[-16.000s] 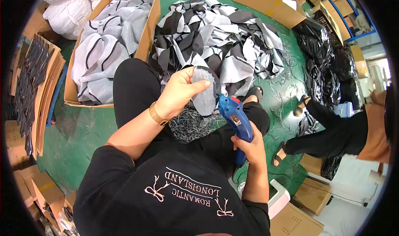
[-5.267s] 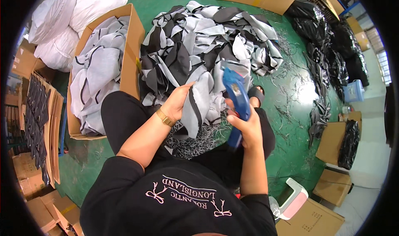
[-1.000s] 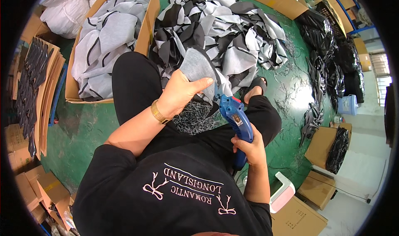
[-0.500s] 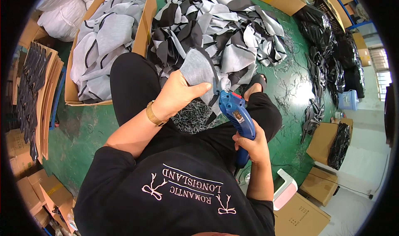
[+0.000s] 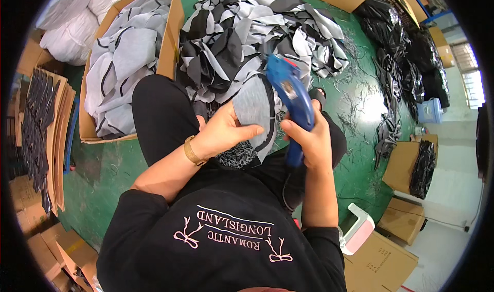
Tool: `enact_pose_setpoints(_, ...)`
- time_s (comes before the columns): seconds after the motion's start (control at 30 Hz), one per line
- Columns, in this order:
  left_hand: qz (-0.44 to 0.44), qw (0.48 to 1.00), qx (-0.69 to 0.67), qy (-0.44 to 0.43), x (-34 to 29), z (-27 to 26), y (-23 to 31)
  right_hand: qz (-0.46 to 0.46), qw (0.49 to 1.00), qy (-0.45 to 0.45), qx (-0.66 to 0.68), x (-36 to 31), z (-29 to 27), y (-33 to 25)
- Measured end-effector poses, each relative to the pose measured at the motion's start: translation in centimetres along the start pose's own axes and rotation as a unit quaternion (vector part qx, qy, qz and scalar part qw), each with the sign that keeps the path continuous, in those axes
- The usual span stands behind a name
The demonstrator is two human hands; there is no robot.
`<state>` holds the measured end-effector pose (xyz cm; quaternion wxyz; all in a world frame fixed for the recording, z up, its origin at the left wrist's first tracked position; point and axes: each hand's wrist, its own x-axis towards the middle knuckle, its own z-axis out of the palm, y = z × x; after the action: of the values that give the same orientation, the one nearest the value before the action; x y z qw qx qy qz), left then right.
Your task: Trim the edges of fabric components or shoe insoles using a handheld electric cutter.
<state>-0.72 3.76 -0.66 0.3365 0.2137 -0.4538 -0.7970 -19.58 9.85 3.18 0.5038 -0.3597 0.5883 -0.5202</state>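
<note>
Fabric piece (image 5: 252,103) | mottled grey, dark-striped, curved | blue tool (image 5: 289,90) | elongated

Matt grey cloth piece (image 5: 252,104), smooth blue plastic tool (image 5: 291,91), glossy black plastic bags (image 5: 428,60), matt cardboard box (image 5: 173,37)

Pale upside-down lettering (image 5: 234,223) on black shirt (image 5: 154,245), dark print (image 5: 378,260) on cardboard box (image 5: 363,279), blurred label (image 5: 289,90) on blue tool (image 5: 301,109)
</note>
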Motion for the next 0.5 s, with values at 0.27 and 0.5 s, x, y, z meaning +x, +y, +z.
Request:
enact_pose_setpoints(0.27, -0.044, 0.990, -0.128, 0.035, 1.2, 0.2, 1.1, -0.037, 0.998, -0.036, -0.042, 1.4, 1.7, 0.9)
enact_pose_setpoints(0.5, -0.048, 0.985, -0.158, 0.054, 2.4, -2.2, 1.7, 0.041, 0.977, -0.093, 0.188, -0.5, -2.3, 2.5)
